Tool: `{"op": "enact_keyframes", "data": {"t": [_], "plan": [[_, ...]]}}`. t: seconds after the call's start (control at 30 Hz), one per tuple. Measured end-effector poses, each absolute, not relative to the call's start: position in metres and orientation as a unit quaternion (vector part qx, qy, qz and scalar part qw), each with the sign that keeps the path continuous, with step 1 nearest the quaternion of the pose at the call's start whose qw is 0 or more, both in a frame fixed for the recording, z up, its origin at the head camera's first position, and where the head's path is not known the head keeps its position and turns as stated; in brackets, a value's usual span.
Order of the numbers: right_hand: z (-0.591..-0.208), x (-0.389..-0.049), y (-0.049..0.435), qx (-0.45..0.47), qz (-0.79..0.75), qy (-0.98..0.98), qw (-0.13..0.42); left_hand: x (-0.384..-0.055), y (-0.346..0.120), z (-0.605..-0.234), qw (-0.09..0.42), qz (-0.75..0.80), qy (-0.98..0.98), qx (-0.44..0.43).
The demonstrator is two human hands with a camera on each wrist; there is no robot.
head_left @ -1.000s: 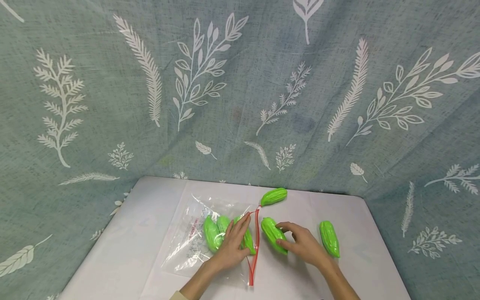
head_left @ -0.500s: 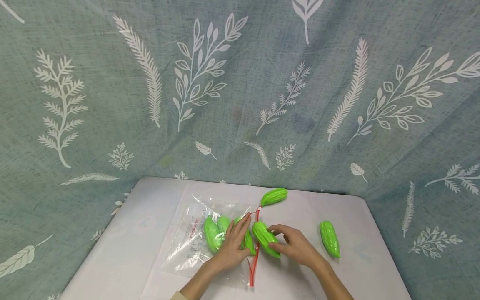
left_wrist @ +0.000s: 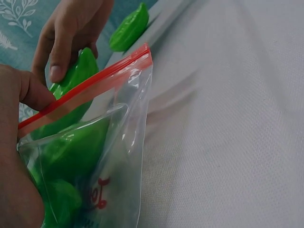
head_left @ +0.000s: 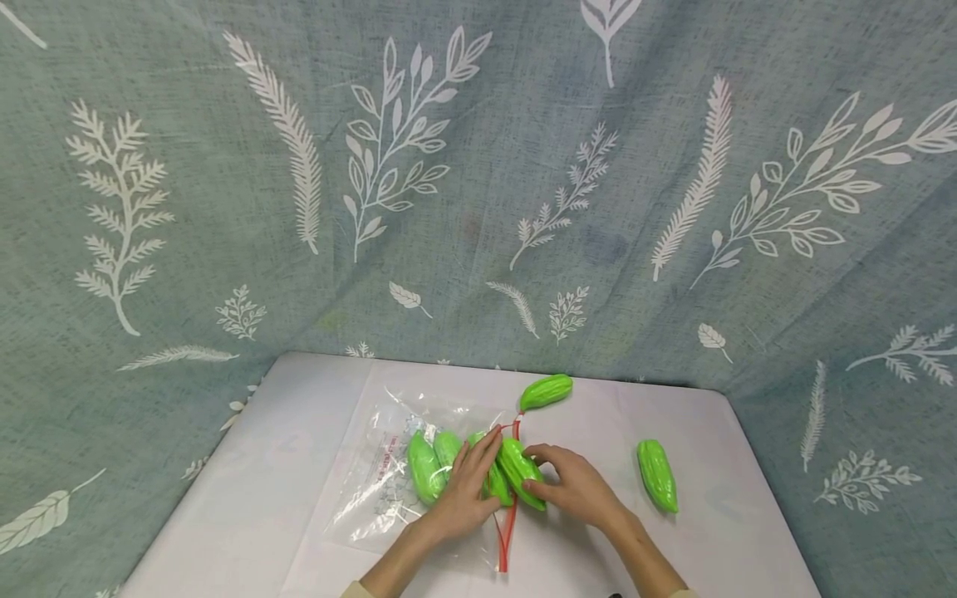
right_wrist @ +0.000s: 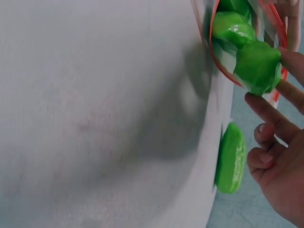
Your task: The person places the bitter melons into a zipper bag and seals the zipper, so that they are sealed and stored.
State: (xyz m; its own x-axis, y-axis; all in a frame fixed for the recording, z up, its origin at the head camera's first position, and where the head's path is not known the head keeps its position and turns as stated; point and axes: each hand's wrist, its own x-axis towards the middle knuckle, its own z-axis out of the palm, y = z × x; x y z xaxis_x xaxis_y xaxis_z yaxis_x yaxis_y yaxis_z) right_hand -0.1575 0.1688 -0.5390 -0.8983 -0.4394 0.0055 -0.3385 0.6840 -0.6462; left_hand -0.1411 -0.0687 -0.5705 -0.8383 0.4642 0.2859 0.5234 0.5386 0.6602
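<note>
A clear zip bag (head_left: 351,507) lies on the table with its red-edged mouth facing right. Several green bitter gourds (head_left: 424,468) are inside it. My left hand (head_left: 467,490) lies across the mouth end and holds the red zip edge (left_wrist: 118,66), with the thumb at that edge in the left wrist view. The right wrist view shows the mouth spread apart. My right hand (head_left: 571,486) grips another bitter gourd (head_left: 521,473) by its near end; its far end (right_wrist: 228,27) side lies within the mouth. Part of the bagged gourds is hidden under my left hand.
One loose bitter gourd (head_left: 547,391) lies at the back, by the far end of the bag's mouth. Another loose bitter gourd (head_left: 657,475) rests on the white table (head_left: 718,540) to the right of my right hand. A patterned cloth (head_left: 478,208) hangs behind the table.
My right hand has moved left with its bitter gourd, from beside the bag to its red-edged mouth. My left hand and the loose gourds have stayed almost still.
</note>
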Motion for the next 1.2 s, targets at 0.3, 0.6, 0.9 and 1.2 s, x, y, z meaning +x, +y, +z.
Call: {"op": "enact_keyframes", "data": {"t": [0.3,0.6,0.9,1.2], "plan": [[-0.543,-0.158,0.159,-0.201,-0.313,0.926,0.071,-0.142,-0.067,-0.572,0.036,-0.395,-0.875,-0.279],[-0.546,-0.157,0.154,-0.219,-0.313,0.922,0.063,-0.143,-0.068,-0.571,0.040,-0.388,-0.877,-0.279],[-0.548,-0.158,0.146,-0.248,-0.303,0.919,0.051,-0.143,-0.067,-0.571,0.050,-0.385,-0.876,-0.285],[-0.550,-0.158,0.141,-0.249,-0.301,0.918,0.063,-0.143,-0.068,-0.572,0.051,-0.385,-0.875,-0.288]]}}
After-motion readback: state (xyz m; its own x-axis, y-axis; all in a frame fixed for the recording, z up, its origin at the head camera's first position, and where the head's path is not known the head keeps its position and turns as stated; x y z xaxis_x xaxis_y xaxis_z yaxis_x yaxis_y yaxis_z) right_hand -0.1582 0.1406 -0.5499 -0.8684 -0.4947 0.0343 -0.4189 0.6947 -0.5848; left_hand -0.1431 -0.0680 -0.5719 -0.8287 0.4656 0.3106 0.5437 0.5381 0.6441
